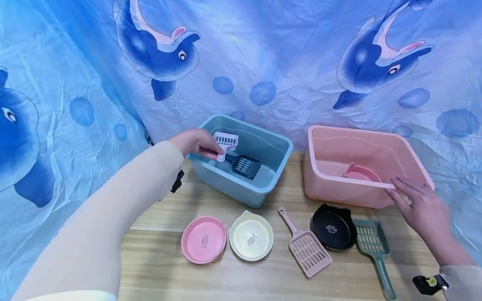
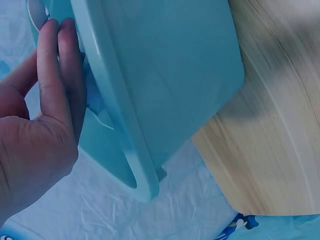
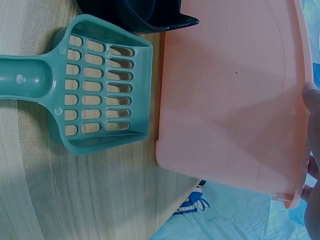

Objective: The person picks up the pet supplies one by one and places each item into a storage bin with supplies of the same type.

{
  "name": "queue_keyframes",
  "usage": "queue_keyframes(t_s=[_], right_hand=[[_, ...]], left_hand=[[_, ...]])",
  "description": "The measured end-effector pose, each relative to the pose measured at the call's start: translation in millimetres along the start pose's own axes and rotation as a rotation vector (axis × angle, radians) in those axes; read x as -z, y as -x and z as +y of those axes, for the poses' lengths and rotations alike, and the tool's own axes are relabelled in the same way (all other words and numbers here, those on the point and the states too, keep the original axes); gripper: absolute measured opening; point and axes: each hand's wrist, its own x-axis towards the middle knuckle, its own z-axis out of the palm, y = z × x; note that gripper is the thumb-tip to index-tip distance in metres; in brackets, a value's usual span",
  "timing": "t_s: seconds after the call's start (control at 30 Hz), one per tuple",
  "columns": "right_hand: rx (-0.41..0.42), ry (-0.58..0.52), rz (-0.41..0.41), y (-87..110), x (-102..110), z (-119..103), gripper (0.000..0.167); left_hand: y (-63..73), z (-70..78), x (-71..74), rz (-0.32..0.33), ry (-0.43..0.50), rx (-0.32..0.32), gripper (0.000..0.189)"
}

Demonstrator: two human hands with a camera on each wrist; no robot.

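Observation:
Over the blue litter box (image 1: pixel 241 190), my left hand (image 1: pixel 197 143) pinches the handle of a small white litter scoop (image 1: pixel 226 139). A dark navy scoop (image 1: pixel 245 165) lies inside that box. In the left wrist view the fingers (image 2: pixel 52 75) reach past the box's rim, and the white scoop is mostly hidden. My right hand (image 1: pixel 425 205) rests on the front rim of the pink litter box (image 1: pixel 346 193) near its right corner, fingers extended. Inside the pink box sits a pink bowl (image 1: pixel 361 172), partly hidden by the front wall.
Along the wooden table (image 1: pixel 158 255) stand a pink bowl (image 1: pixel 203 246), a cream bowl (image 1: pixel 260 234) and a black bowl (image 1: pixel 331 240). A pink scoop (image 1: pixel 309 253) and a green scoop (image 3: pixel 100 90) lie beside the black bowl. A blue dolphin-print curtain (image 1: pixel 286 62) hangs behind.

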Motion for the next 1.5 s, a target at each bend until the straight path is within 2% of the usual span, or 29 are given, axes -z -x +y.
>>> queue_keyframes(t_s=[0.17,0.3,0.47,0.53,0.67,0.8,0.87,0.97,1.13,1.2,1.27,1.4,1.5], right_hand=[[0.022,-0.01,0.033,-0.2,-1,1,0.071],[0.02,-0.015,0.032,-1.2,0,0,0.07],[0.008,-0.011,0.022,-1.1,1,-1,0.062],[-0.003,-0.007,0.017,-1.5,1,-1,0.057],[-0.031,-0.001,-0.006,-3.3,4,-3,0.047],[-0.045,0.008,-0.026,-4.6,6,-4,0.045],[-0.046,0.011,-0.033,-5.0,6,-4,0.044],[-0.054,0.014,-0.048,-5.9,7,-5,0.045],[-0.049,0.018,-0.056,-8.0,8,-5,0.045],[-0.032,0.018,-0.051,-8.4,8,-5,0.044],[-0.014,0.017,-0.044,-8.2,8,-5,0.043],[0.0,0.015,-0.034,-6.7,8,-5,0.044],[-0.007,0.024,-0.039,-6.3,9,-4,0.043]], left_hand=[[-12.4,2.1,-5.4,0.017,-0.007,0.013,0.017],[-18.4,0.5,-7.2,0.04,0.002,0.025,0.012],[-21.3,-4.4,-4.6,0.038,0.052,0.025,0.033],[-20.0,-6.5,-2.5,0.025,0.065,0.009,0.043],[-11.6,-8.4,2.2,0.013,0.034,-0.029,0.052],[2.7,-7.3,8.1,0.0,-0.007,-0.08,0.06],[12.7,-6.8,11.8,0.016,-0.059,-0.135,0.061],[33.3,-7.8,19.3,0.07,-0.195,-0.278,0.059],[70.2,-24.9,39.6,0.295,-0.568,-0.545,0.056],[82.8,-37.3,47.7,0.388,-0.673,-0.62,0.058],[92.5,-51.7,53.8,0.456,-0.739,-0.682,0.059],[98.8,-84.3,60.8,0.577,-0.851,-0.802,0.059],[89.4,-109.8,63.7,0.681,-0.925,-0.941,0.061]])
